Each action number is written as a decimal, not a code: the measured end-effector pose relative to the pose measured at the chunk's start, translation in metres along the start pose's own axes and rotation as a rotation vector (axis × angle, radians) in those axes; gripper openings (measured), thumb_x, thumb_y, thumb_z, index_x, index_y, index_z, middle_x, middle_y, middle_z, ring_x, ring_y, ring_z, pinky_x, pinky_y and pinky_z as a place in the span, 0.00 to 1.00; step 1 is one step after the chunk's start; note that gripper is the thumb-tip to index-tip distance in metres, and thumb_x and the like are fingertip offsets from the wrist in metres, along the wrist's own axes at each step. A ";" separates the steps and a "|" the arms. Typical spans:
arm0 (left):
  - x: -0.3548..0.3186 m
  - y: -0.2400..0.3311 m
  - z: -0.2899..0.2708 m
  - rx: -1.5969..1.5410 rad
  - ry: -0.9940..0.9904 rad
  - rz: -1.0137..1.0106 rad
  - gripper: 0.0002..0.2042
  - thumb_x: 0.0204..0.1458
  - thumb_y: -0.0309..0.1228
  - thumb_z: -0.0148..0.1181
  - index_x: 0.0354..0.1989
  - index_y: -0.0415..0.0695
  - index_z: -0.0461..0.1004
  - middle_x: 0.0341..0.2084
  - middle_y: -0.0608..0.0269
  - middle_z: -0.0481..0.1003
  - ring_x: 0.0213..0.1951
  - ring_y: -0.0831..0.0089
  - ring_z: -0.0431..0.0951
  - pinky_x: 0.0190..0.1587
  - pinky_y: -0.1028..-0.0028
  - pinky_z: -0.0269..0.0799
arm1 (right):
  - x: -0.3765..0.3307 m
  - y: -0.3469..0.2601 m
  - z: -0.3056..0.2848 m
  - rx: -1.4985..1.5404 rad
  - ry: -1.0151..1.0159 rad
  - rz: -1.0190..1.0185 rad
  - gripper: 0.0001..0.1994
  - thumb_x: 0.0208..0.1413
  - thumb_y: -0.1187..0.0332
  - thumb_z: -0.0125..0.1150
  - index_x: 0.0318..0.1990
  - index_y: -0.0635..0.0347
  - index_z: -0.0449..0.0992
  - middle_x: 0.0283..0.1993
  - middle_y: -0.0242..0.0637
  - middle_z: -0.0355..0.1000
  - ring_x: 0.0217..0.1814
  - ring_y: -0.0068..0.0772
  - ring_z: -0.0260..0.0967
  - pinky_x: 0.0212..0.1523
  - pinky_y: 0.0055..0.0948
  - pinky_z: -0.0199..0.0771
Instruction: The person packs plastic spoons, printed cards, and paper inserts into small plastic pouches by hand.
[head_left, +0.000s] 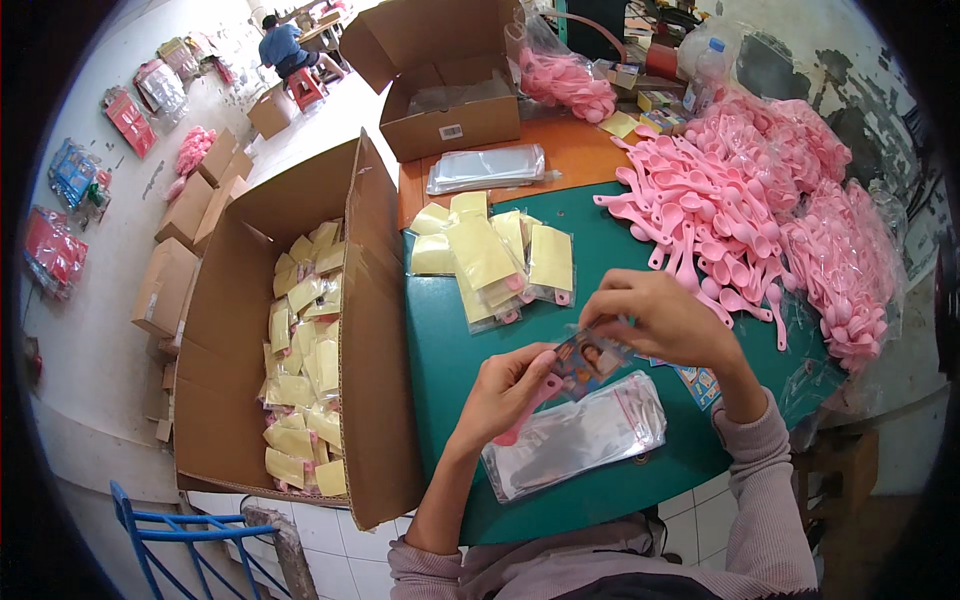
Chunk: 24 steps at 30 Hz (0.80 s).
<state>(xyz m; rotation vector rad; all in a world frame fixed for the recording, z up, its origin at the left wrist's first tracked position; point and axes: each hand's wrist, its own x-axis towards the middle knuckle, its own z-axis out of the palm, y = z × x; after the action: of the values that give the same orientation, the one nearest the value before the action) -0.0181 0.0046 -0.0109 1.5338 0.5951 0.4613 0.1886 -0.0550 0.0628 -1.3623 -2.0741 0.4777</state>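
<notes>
My left hand (505,392) is closed, thumb on top, around a pink plastic spoon (528,412) and the near end of a small printed card (592,360). At the card's far end, my right hand (652,312) has its fingers bent and pinched together. A shiny clear film seems to lie over the card; whether it is inside a bag I cannot tell. Below both hands, a stack of clear plastic bags (570,445) lies on the green table (440,400). More printed cards (698,383) stick out from under my right wrist.
A heap of pink spoons (700,215) and bagged spoons (840,270) fill the right. Filled packets with yellow backs (485,255) lie ahead. At left stands a tall carton (385,350) of similar packets. Beyond are another bag stack (485,168), an open box (450,125) and a seated person (283,48).
</notes>
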 end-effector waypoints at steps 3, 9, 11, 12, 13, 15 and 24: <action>-0.001 -0.005 0.006 0.020 -0.010 0.103 0.20 0.57 0.34 0.48 0.57 0.42 0.60 0.20 0.63 0.74 0.23 0.83 0.68 0.28 0.79 0.67 | 0.005 -0.002 0.015 0.176 -0.187 0.079 0.10 0.45 0.71 0.60 0.36 0.62 0.71 0.23 0.40 0.67 0.26 0.39 0.67 0.30 0.31 0.66; -0.005 0.017 0.015 0.417 0.137 -0.068 0.34 0.53 0.33 0.54 0.65 0.47 0.42 0.18 0.53 0.73 0.20 0.80 0.68 0.29 0.75 0.68 | 0.004 0.018 0.035 0.365 -0.242 0.184 0.10 0.41 0.70 0.62 0.30 0.66 0.71 0.22 0.39 0.68 0.23 0.30 0.67 0.28 0.26 0.66; -0.007 0.020 0.005 0.389 0.081 -0.089 0.35 0.52 0.33 0.55 0.65 0.48 0.42 0.19 0.54 0.74 0.21 0.81 0.68 0.28 0.76 0.67 | 0.003 0.025 0.029 0.405 -0.281 0.222 0.11 0.40 0.70 0.64 0.28 0.66 0.70 0.21 0.38 0.69 0.24 0.26 0.67 0.28 0.24 0.66; -0.007 0.020 -0.001 0.357 0.024 -0.109 0.35 0.51 0.33 0.57 0.65 0.48 0.43 0.20 0.56 0.75 0.21 0.81 0.68 0.28 0.77 0.67 | 0.001 0.029 0.027 0.478 -0.197 0.268 0.10 0.39 0.70 0.65 0.27 0.66 0.71 0.21 0.35 0.68 0.25 0.23 0.67 0.27 0.23 0.66; -0.006 0.015 -0.007 0.356 0.029 -0.109 0.35 0.51 0.33 0.57 0.65 0.48 0.43 0.20 0.56 0.75 0.21 0.81 0.68 0.28 0.77 0.67 | 0.000 0.033 0.023 0.550 -0.114 0.312 0.10 0.38 0.71 0.66 0.25 0.66 0.71 0.20 0.32 0.68 0.25 0.20 0.67 0.27 0.22 0.66; -0.002 -0.001 -0.018 0.156 0.007 0.056 0.36 0.49 0.32 0.60 0.64 0.49 0.46 0.22 0.60 0.75 0.24 0.83 0.70 0.26 0.79 0.66 | -0.001 0.039 0.021 0.634 -0.116 0.453 0.09 0.39 0.71 0.67 0.24 0.63 0.71 0.22 0.29 0.68 0.28 0.18 0.67 0.28 0.19 0.66; 0.002 0.002 -0.016 0.018 -0.009 0.023 0.35 0.48 0.27 0.61 0.62 0.44 0.48 0.30 0.58 0.74 0.33 0.78 0.73 0.35 0.78 0.71 | -0.020 0.044 0.016 0.762 -0.060 0.516 0.10 0.44 0.68 0.65 0.26 0.65 0.72 0.28 0.33 0.72 0.30 0.21 0.68 0.30 0.20 0.69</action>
<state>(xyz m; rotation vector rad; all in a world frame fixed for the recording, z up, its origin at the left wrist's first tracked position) -0.0263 0.0180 -0.0083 1.5606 0.5763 0.4678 0.2147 -0.0553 0.0188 -1.3671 -1.3080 1.3684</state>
